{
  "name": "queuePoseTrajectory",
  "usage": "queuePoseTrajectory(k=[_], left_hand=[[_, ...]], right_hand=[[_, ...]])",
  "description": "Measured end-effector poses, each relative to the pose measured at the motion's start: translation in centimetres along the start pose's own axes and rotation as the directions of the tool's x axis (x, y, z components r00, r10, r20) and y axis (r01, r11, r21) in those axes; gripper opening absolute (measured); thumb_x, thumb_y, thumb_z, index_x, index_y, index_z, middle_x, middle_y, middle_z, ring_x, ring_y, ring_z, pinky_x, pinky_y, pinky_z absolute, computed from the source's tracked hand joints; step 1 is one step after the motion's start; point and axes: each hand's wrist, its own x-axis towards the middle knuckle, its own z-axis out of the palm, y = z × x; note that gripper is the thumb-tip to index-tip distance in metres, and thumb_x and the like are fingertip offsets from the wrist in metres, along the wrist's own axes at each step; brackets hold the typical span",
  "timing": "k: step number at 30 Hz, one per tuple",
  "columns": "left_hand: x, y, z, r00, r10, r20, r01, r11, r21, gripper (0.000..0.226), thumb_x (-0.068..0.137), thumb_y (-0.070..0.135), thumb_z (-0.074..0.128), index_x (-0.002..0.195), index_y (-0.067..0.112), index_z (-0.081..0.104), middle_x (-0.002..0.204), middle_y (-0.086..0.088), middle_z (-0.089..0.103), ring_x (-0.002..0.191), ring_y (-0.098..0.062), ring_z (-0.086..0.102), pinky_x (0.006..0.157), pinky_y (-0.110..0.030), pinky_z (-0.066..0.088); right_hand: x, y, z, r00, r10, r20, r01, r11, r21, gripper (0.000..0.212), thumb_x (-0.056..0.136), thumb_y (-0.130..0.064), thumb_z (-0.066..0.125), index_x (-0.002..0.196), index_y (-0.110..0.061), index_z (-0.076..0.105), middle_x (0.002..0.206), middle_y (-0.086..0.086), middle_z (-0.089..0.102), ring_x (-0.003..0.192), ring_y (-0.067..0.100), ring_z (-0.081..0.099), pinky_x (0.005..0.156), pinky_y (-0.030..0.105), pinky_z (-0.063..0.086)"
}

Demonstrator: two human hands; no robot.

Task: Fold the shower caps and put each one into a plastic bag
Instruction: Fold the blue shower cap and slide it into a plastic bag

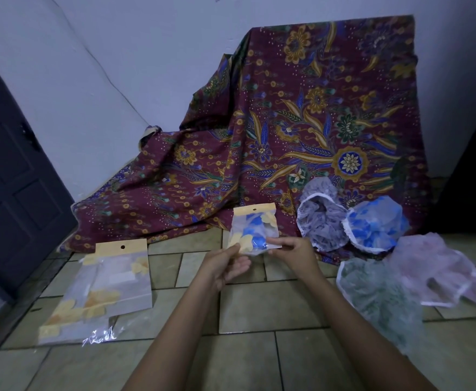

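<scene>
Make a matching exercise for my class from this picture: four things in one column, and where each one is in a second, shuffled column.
Things
1. filled plastic bag
2. green shower cap
3. stacked plastic bags
4. patterned cloth

Places
A. draped against the wall
B. lying on the floor tiles at the left
C. held up by the left hand and right hand
D. unfolded on the floor tiles at the right

Pairs: 1-C, 2-D, 3-B, 4-A
</scene>
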Motion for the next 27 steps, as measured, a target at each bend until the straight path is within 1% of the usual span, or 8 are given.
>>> queuePoseTrajectory(k=[7, 10, 13, 15, 17, 19, 23, 27], left_hand=[[0.4, -0.5, -0.1, 0.997, 0.039, -0.074, -0.039, 0.999, 0.004, 0.015, 0.088, 0.009, 0.062, 0.087, -0.006, 0.058, 0.049, -0.011, 0.064, 0.04, -0.012, 0.062, 0.042, -0.021, 0.054], [0.6, -0.7, -0.4, 0.993, 0.048, -0.11, -0.046, 0.999, 0.023, 0.018, 0.085, 0.004, 0.064, 0.098, -0.008, 0.058, 0.064, -0.016, 0.066, 0.042, -0.012, 0.063, 0.043, -0.021, 0.054], [0.7, -0.6, -0.5, 0.99, 0.045, -0.136, -0.049, 0.998, -0.026, 0.016, 0.085, -0.002, 0.062, 0.098, -0.009, 0.055, 0.076, -0.019, 0.063, 0.042, -0.012, 0.063, 0.043, -0.02, 0.053], [0.8, -0.6, -0.5, 0.987, 0.053, -0.153, -0.064, 0.996, -0.063, 0.014, 0.084, -0.003, 0.062, 0.095, -0.009, 0.056, 0.079, -0.019, 0.062, 0.044, -0.014, 0.064, 0.041, -0.018, 0.052], [0.8, -0.7, -0.5, 0.983, 0.084, -0.161, -0.101, 0.989, -0.104, 0.013, 0.083, -0.005, 0.062, 0.094, -0.009, 0.057, 0.082, -0.018, 0.062, 0.052, -0.016, 0.065, 0.042, -0.016, 0.051], [0.7, -1.0, -0.3, 0.982, 0.12, -0.148, -0.141, 0.98, -0.143, 0.008, 0.083, -0.007, 0.061, 0.09, -0.009, 0.057, 0.084, -0.018, 0.062, 0.056, -0.017, 0.066, 0.045, -0.016, 0.053], [0.5, -1.8, 0.4, 0.974, 0.184, -0.131, -0.204, 0.966, -0.157, 0.009, 0.084, -0.01, 0.058, 0.082, -0.003, 0.053, 0.089, -0.016, 0.061, 0.073, -0.019, 0.062, 0.054, -0.017, 0.056], [0.4, -2.3, 0.4, 0.963, 0.245, -0.111, -0.259, 0.956, -0.14, 0.014, 0.084, -0.014, 0.056, 0.083, -0.001, 0.049, 0.088, -0.015, 0.059, 0.075, -0.019, 0.06, 0.055, -0.016, 0.055]], right_hand=[[-0.3, -0.2, 0.0, 1.0, 0.02, 0.015, -0.02, 1.0, 0.005, 0.027, 0.076, 0.006, 0.067, 0.102, -0.003, 0.07, 0.104, 0.013, 0.068, 0.072, -0.013, 0.06, 0.067, 0.001, 0.042], [-0.6, -0.6, -0.1, 1.0, 0.001, 0.027, 0.0, 0.998, -0.057, 0.024, 0.077, 0.002, 0.069, 0.1, -0.003, 0.071, 0.101, 0.006, 0.068, 0.082, -0.001, 0.058, 0.069, -0.002, 0.04], [-0.9, -0.7, 0.1, 1.0, -0.014, 0.01, 0.015, 0.998, -0.059, 0.023, 0.076, 0.0, 0.071, 0.098, -0.003, 0.072, 0.094, 0.005, 0.069, 0.082, 0.002, 0.06, 0.066, -0.002, 0.039], [-1.0, -0.6, 0.3, 1.0, -0.004, -0.004, 0.004, 1.0, -0.009, 0.023, 0.074, -0.001, 0.074, 0.096, -0.002, 0.072, 0.088, 0.003, 0.07, 0.077, -0.003, 0.062, 0.064, -0.001, 0.04], [-1.1, -0.4, 0.6, 1.0, 0.014, -0.025, -0.012, 0.998, 0.067, 0.02, 0.072, -0.005, 0.076, 0.091, -0.001, 0.073, 0.076, -0.009, 0.069, 0.066, -0.013, 0.06, 0.064, 0.0, 0.042], [-1.1, -0.2, 0.8, 0.998, 0.03, -0.059, -0.021, 0.99, 0.141, 0.015, 0.074, -0.007, 0.075, 0.086, 0.001, 0.074, 0.067, -0.017, 0.069, 0.063, -0.012, 0.061, 0.064, 0.003, 0.043], [-1.1, -0.3, 1.2, 0.991, 0.062, -0.118, -0.041, 0.984, 0.173, 0.004, 0.075, -0.006, 0.073, 0.078, -0.008, 0.071, 0.073, -0.006, 0.068, 0.062, -0.009, 0.059, 0.064, 0.006, 0.044], [-0.9, 0.1, 1.6, 0.962, 0.192, -0.196, -0.122, 0.939, 0.32, 0.019, 0.075, -0.011, 0.075, 0.084, -0.016, 0.058, 0.089, 0.005, 0.062, 0.082, 0.012, 0.058, 0.078, 0.027, 0.048]])
